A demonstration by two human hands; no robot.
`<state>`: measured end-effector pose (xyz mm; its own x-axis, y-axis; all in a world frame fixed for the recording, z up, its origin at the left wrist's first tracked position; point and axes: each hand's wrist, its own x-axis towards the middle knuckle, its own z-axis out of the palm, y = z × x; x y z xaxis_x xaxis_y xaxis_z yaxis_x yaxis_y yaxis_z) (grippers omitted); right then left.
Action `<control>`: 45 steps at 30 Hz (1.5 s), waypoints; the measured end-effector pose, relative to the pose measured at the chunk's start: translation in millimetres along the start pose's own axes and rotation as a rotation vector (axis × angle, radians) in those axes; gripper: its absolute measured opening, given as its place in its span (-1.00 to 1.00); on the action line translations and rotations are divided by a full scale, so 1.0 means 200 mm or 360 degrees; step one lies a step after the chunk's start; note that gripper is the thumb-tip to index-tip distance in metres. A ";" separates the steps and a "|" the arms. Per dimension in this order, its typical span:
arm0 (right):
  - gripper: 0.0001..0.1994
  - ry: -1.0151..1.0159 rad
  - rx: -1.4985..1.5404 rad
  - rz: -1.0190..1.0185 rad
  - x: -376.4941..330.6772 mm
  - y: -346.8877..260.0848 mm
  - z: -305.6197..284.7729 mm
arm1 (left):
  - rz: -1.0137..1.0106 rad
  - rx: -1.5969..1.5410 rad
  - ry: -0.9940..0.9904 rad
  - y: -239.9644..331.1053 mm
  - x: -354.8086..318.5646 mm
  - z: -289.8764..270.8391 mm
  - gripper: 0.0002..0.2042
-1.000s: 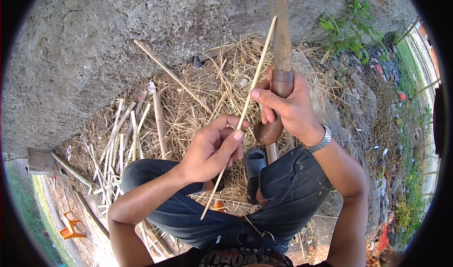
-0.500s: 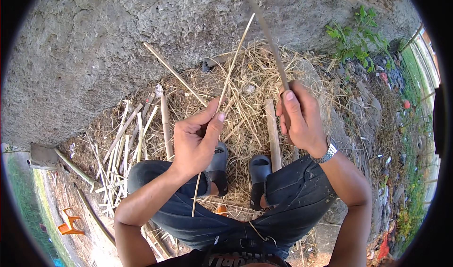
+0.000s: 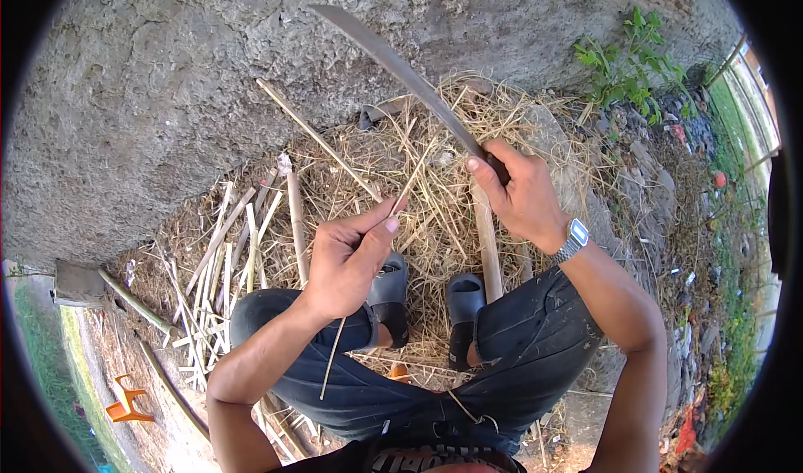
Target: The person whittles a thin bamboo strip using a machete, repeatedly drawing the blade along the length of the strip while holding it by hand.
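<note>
My left hand (image 3: 351,260) pinches a thin, pale bamboo strip (image 3: 333,360) between thumb and fingers. Its lower end hangs over my left thigh, and its upper part slants up to the right past my fingertips. In my right hand (image 3: 523,190) is the handle of a machete (image 3: 401,70) with a long, dark, slightly curved blade. The blade points up and to the left in front of the stone, apart from the strip. Beyond my left fingers a longer bamboo stick (image 3: 314,134) leans toward the rock face.
A rough grey rock wall (image 3: 184,80) rises ahead. Straw-like shavings (image 3: 435,193) cover the ground around my sandals (image 3: 465,299). Split bamboo pieces (image 3: 213,297) lie in a heap at left, and a flat piece (image 3: 488,247) lies near my right foot. An orange plastic chair (image 3: 128,400) is at far left.
The machete has swung left, so its tip now points up-left. My right hand has moved slightly left and rotated. The strip's upper end has come down lower, its lower end shifting left.
</note>
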<state>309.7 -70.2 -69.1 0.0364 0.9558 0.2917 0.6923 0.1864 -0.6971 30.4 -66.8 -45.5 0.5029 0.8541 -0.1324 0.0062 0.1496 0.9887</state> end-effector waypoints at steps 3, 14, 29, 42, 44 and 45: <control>-0.67 -0.0025 0.0027 -0.0195 -0.07 -0.07 0.04 | -0.0054 -0.0135 -0.0019 0.02 0.00 -0.02 -0.61; -0.59 0.0392 -0.0096 0.0123 0.09 0.14 -0.07 | -0.0009 -0.0120 -0.0089 0.02 -0.08 -0.04 -0.65; -0.56 -0.0104 -0.0468 -0.0479 -0.12 -0.10 0.07 | -0.0040 0.0152 0.0034 -0.07 0.05 0.01 -0.64; -0.63 0.0251 -0.0276 -0.0170 -0.03 0.10 -0.11 | 0.0024 0.0105 -0.0150 -0.13 -0.02 -0.04 -0.65; -0.61 0.0277 -0.0509 -0.0374 -0.09 0.06 -0.04 | -0.0006 0.0097 -0.0068 -0.14 -0.01 -0.07 -0.66; -0.61 0.0268 -0.0516 -0.0345 -0.11 0.03 -0.01 | -0.0009 0.0004 -0.0073 -0.15 0.00 -0.09 -0.66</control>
<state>315.2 -91.5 -78.9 -0.0363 0.8470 0.5304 0.8867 0.2720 -0.3738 15.0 -62.6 -76.8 0.5421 0.8295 -0.1344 0.0113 0.1527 0.9882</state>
